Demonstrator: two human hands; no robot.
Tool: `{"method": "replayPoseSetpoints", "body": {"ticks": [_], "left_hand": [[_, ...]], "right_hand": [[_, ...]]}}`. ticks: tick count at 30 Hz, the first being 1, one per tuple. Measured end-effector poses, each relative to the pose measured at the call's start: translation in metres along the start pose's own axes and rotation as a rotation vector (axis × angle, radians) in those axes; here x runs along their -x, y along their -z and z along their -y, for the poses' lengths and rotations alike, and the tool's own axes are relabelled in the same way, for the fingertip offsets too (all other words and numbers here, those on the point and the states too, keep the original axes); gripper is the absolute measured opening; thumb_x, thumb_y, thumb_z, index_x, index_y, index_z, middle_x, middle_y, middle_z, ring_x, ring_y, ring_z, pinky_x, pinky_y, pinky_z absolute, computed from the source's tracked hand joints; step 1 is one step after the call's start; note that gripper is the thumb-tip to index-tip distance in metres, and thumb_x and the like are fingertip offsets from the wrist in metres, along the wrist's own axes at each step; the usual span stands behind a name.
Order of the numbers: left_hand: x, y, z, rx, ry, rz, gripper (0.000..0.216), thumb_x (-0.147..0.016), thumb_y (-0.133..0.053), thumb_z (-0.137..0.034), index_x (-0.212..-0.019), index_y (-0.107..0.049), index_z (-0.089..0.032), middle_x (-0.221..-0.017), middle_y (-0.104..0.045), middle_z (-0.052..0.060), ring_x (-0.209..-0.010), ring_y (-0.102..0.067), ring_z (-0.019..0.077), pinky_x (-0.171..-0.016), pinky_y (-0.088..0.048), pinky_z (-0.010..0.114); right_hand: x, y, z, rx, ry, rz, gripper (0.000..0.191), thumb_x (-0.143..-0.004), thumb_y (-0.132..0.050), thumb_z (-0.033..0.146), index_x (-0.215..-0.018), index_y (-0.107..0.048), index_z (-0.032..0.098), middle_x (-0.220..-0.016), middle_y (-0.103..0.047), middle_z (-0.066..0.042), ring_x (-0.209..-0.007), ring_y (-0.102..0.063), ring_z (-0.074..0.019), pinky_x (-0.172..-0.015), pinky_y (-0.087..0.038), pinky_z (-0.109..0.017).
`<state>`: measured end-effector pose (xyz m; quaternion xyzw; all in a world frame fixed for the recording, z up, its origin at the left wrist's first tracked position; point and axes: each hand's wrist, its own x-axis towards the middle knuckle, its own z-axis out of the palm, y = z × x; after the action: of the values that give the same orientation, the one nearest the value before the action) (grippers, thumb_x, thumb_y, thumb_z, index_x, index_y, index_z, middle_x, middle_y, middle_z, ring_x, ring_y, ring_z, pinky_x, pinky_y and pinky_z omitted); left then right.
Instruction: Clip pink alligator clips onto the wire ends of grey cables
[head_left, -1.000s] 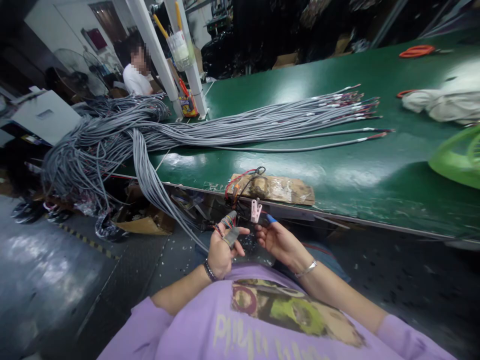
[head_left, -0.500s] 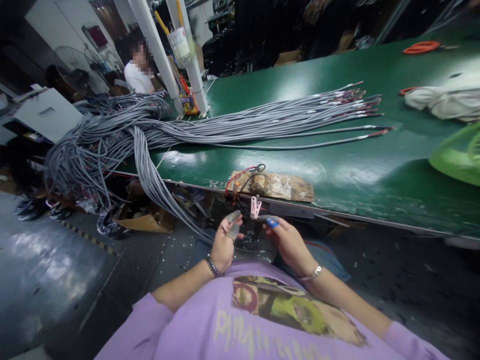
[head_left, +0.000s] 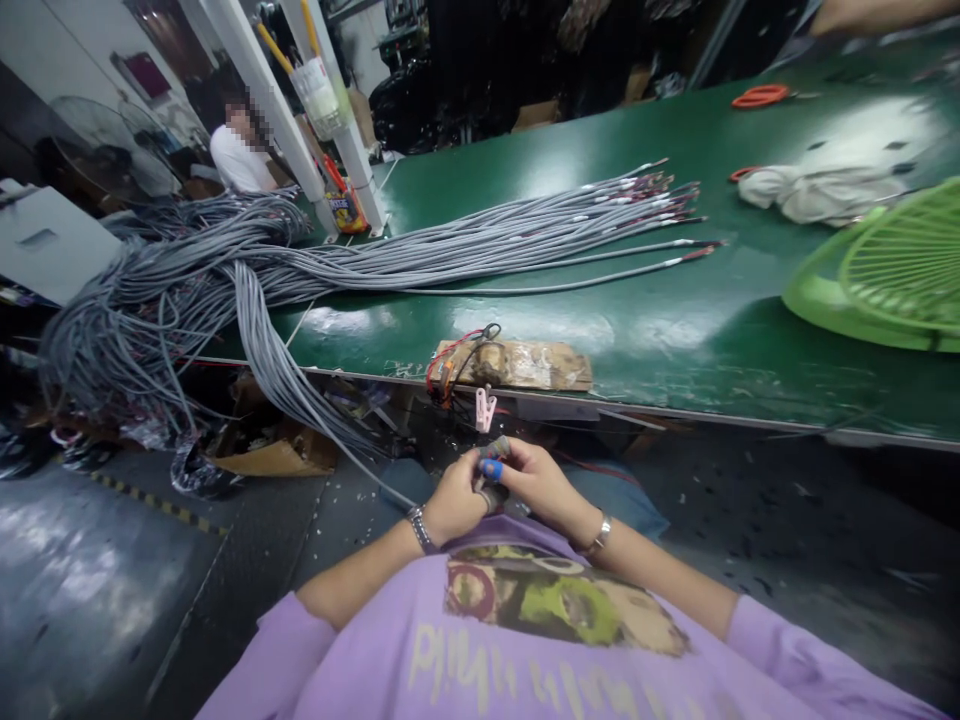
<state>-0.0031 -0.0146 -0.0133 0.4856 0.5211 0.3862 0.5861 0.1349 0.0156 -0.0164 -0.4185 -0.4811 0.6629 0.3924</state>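
Note:
My left hand is closed low in front of my shirt, its fingers turned inward. One grey cable runs down from the hanging bundle to this hand, where its end is hidden. Against the left fingertips, my right hand is closed in a pinch, with blue tape around one finger; what lies between its fingers is too small and covered to make out. Just above both hands, a pink clothes peg hangs at the table edge, below a wooden block with red and black wires.
Many grey cables lie along the green table. A green basket, a pale cloth and orange-handled scissors are at the right. Beyond a white post is another person. An open carton stands below.
My hands were apart just under the peg; now they meet lower down, nearer my body, with fingers closed. The view has swung right, showing more of the green basket.

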Motion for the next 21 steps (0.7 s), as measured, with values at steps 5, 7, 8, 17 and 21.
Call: {"method": "replayPoseSetpoints", "body": {"ticks": [5, 7, 8, 17, 21], "left_hand": [[0.004, 0.002, -0.006, 0.106, 0.205, 0.017, 0.035, -0.065, -0.074, -0.045, -0.075, -0.058, -0.016, -0.049, -0.058, -0.003, -0.033, -0.046, 0.0073, -0.034, -0.028, 0.018], [0.004, 0.001, -0.006, 0.093, 0.203, 0.02, 0.037, -0.064, -0.074, -0.049, -0.068, -0.056, -0.017, -0.044, -0.056, -0.005, -0.03, -0.043, 0.0061, -0.034, -0.027, 0.018], [0.003, 0.0, -0.005, 0.09, 0.206, 0.024, 0.038, -0.062, -0.076, -0.049, -0.066, -0.055, -0.017, -0.045, -0.057, -0.004, -0.03, -0.044, 0.0061, -0.034, -0.027, 0.018], [0.005, -0.002, -0.004, 0.364, 0.311, -0.126, 0.047, -0.049, -0.083, -0.049, -0.063, -0.051, -0.017, -0.05, -0.062, -0.002, -0.036, -0.055, 0.01, -0.034, -0.036, 0.017], [0.004, -0.001, -0.001, 0.385, 0.316, -0.135, 0.046, -0.048, -0.083, -0.046, -0.065, -0.051, -0.017, -0.05, -0.063, -0.001, -0.037, -0.056, 0.0109, -0.034, -0.038, 0.018]], "right_hand": [[0.001, 0.0, 0.004, -0.121, -0.099, -0.075, 0.041, -0.053, -0.081, 0.05, -0.056, -0.054, 0.02, -0.047, -0.05, 0.006, -0.044, -0.04, -0.0088, -0.045, -0.03, -0.024], [0.0, -0.002, 0.001, -0.135, -0.144, -0.098, 0.045, -0.054, -0.08, 0.052, -0.051, -0.049, 0.02, -0.043, -0.045, 0.007, -0.041, -0.036, -0.0078, -0.043, -0.025, -0.024], [-0.001, -0.003, -0.002, -0.136, -0.165, -0.117, 0.047, -0.055, -0.079, 0.054, -0.049, -0.047, 0.02, -0.041, -0.043, 0.007, -0.04, -0.034, -0.0071, -0.042, -0.023, -0.024], [-0.01, 0.01, -0.021, -0.299, -0.275, -0.228, 0.058, -0.045, -0.075, 0.07, -0.058, -0.049, 0.019, -0.047, -0.043, 0.008, -0.043, -0.032, -0.0058, -0.043, -0.025, -0.022], [0.002, 0.006, -0.007, -0.203, -0.18, 0.001, 0.05, -0.054, -0.078, 0.061, -0.069, -0.057, 0.018, -0.056, -0.051, 0.005, -0.05, -0.039, -0.0075, -0.049, -0.031, -0.023]]}}
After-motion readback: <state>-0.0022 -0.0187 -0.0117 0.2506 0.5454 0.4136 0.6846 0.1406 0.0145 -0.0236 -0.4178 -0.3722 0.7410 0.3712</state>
